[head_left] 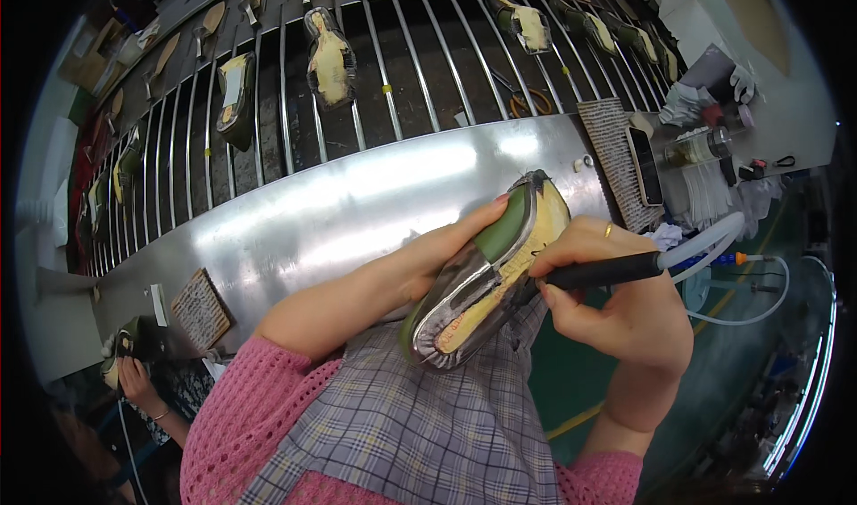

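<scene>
A dark green shoe upper on a last lies bottom up over my lap, its pale yellow insole showing and the silvery-black edge pleated around the toe. My left hand grips it along its left side, fingers near the far end. In my right hand is a black pen-like tool with a pale hose running from its back end. The tool's tip meets or nearly meets the shoe's right inner edge; my fingers partly hide it. A gold ring is on that hand.
Ahead is a shiny metal ledge, then a rack of metal rollers carrying several similar shoes. Right of it lie a ridged board, a phone and a jar. A co-worker's hand holds another shoe at lower left.
</scene>
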Demonstrator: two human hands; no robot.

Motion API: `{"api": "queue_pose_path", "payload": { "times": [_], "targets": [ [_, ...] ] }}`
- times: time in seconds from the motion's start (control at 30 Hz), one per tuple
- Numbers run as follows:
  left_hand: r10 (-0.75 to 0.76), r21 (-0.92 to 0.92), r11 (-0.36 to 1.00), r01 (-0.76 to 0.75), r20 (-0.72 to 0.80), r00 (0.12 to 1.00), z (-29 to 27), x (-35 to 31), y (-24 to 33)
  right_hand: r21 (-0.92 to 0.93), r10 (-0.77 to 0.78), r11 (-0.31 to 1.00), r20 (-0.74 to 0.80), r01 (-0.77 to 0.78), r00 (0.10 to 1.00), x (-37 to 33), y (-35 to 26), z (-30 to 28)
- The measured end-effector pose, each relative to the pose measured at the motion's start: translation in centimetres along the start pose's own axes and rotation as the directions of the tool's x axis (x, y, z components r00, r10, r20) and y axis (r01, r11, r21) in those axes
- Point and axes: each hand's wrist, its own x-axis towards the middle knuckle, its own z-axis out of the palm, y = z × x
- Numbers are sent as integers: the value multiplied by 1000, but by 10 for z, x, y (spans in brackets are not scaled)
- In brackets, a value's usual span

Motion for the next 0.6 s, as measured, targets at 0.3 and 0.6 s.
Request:
{"api": "queue_pose_path", "payload": {
  "times": [0.3, 0.6],
  "targets": [
    [92, -78, 993, -87, 61, 994, 4, 4, 12, -200, -269, 958, -388, 204, 882, -21, 20, 16],
    [171, 240, 942, -235, 257, 951, -20, 3, 20, 471, 216, 881, -486, 46, 847, -23, 47, -3]
  ]
}}
